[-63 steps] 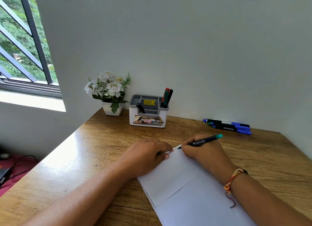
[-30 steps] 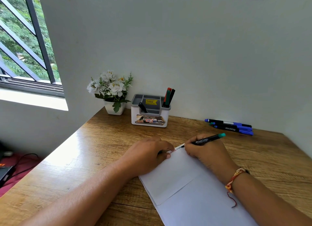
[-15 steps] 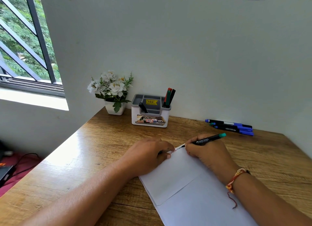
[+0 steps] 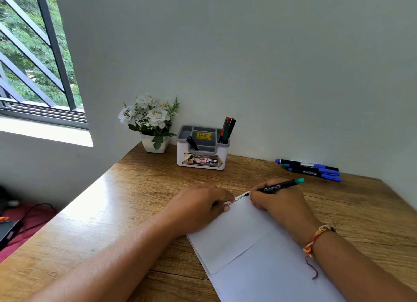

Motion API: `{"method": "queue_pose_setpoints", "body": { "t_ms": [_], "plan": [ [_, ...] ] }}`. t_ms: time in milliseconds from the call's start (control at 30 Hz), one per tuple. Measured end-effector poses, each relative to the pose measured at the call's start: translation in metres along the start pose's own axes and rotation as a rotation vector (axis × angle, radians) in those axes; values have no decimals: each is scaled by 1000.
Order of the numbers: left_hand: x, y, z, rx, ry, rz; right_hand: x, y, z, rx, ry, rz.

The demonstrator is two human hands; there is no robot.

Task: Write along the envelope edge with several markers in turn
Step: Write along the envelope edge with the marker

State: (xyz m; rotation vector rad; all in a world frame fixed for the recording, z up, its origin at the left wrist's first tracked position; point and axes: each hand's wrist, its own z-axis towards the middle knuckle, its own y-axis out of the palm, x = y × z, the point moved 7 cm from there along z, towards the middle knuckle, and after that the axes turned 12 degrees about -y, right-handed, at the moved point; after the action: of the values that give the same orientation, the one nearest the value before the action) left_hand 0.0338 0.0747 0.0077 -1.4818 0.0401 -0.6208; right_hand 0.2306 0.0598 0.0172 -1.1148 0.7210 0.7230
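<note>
This looks like a study corner in a home. A wooden desk (image 4: 135,200) fits into the angle of two plain painted walls (image 4: 270,76). A pen holder (image 4: 202,159) stands at the back of the desk with a price sticker (image 4: 204,135) on it and markers (image 4: 226,130) upright in its right compartment. Just left of the holder sits a pot of white flowers (image 4: 150,118), and well to its right lie blue markers (image 4: 313,169). Farther left, a barred window (image 4: 33,64) looks onto trees.
</note>
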Motion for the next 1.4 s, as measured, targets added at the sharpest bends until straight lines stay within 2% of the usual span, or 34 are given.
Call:
{"method": "queue_pose_setpoints", "body": {
  "t_ms": [1400],
  "plan": [
    [1,-1,1,-21,-1,17,-1,-2,-1,13,41,55]
  ]
}}
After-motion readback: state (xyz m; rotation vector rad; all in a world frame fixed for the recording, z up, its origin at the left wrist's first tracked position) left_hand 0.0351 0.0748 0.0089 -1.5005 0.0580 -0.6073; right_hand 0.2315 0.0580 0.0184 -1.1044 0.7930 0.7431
